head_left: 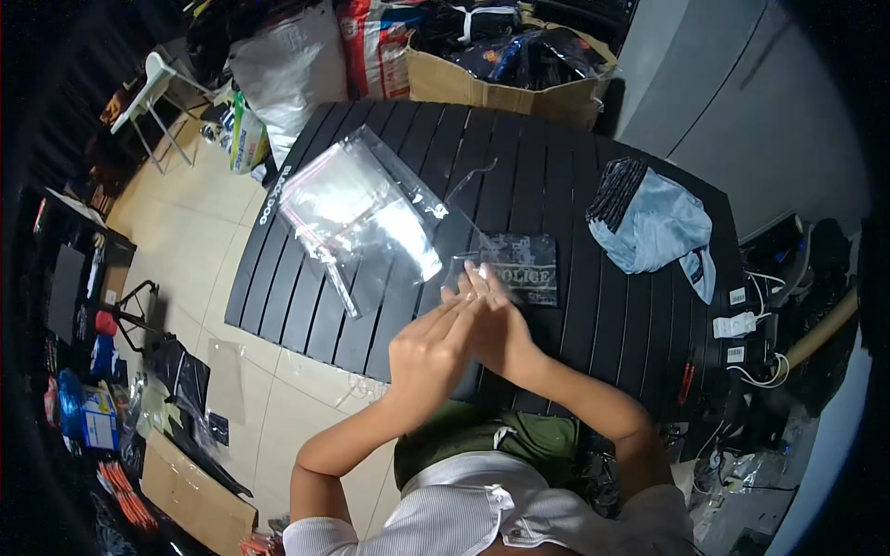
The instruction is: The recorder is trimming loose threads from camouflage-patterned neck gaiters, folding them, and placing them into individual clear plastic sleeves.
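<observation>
My left hand (431,347) and my right hand (501,335) come together over the near middle of the table, fingers bunched and overlapping. What they pinch, if anything, is hidden. Just beyond them lies a flat, dark rectangular piece (528,258) with pale lettering, its near left corner covered by my fingers. Clear film seems to show along its left edge. To the left, a stack of clear plastic bags (348,199) lies askew and shiny, apart from both hands.
The black slatted table (436,139) carries a crumpled light-blue cloth bundle (654,222) at right. A red tool (687,382) and white plugs (735,324) sit at the right edge. Beyond stand an open cardboard box (510,95) and a white sack (292,74). Clutter covers the floor at left.
</observation>
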Motion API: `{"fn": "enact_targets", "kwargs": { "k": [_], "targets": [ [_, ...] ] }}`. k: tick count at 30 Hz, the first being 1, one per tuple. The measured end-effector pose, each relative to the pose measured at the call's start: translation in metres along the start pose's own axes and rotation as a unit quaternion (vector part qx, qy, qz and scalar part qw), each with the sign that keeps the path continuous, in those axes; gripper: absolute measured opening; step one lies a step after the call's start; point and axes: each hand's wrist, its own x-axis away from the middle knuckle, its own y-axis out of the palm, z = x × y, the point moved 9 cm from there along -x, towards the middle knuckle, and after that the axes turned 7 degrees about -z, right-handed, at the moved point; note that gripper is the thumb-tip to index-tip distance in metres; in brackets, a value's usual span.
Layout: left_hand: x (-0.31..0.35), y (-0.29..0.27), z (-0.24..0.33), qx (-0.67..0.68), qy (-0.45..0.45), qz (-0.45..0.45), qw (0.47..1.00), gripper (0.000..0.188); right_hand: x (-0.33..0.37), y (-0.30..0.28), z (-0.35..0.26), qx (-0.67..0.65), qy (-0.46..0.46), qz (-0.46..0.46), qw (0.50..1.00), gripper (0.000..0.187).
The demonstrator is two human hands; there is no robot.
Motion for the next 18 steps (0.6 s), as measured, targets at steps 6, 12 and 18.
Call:
{"fn": "enact_targets", "kwargs": {
  "k": [6,12,18],
  "targets": [
    [0.005,0.014,0.022,-0.006,0.067,-0.053,0.996,0.024,0.001,0.013,0.028,-0.625,0.065,-0.022,0.778,0.043],
    [0.000,0.019,0.033,-0.014,0.107,-0.094,0.990,0.021,0.009,0.022,0.018,-0.687,0.096,0.028,0.720,0.047],
    [-0.006,0.030,-0.017,-0.068,0.077,-0.048,0.994,0.016,0.022,0.006,0.013,-0.688,0.015,0.073,0.722,0.035]
  ]
}}
